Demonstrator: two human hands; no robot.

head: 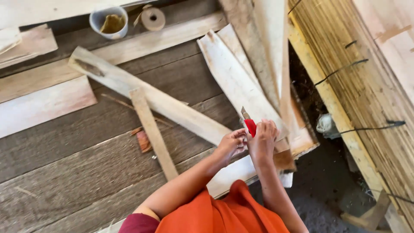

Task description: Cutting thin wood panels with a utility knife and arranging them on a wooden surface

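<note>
Both my hands meet on a red utility knife (250,127) whose short blade points up and away from me. My right hand (263,141) wraps the red handle from the right. From the left, my left hand (231,144) pinches the same handle with its fingertips. The knife is held just above the near end of pale thin wooden slats (235,80) that lean across the dark plank floor. Orange cloth (224,213) covers my lap below the forearms.
A long pale board (142,92) and a narrow stick (153,133) lie crossed on the floor to the left. At the back stand a white cup (109,21) and a tape roll (153,18). A tied bundle of bamboo strips (366,86) fills the right side.
</note>
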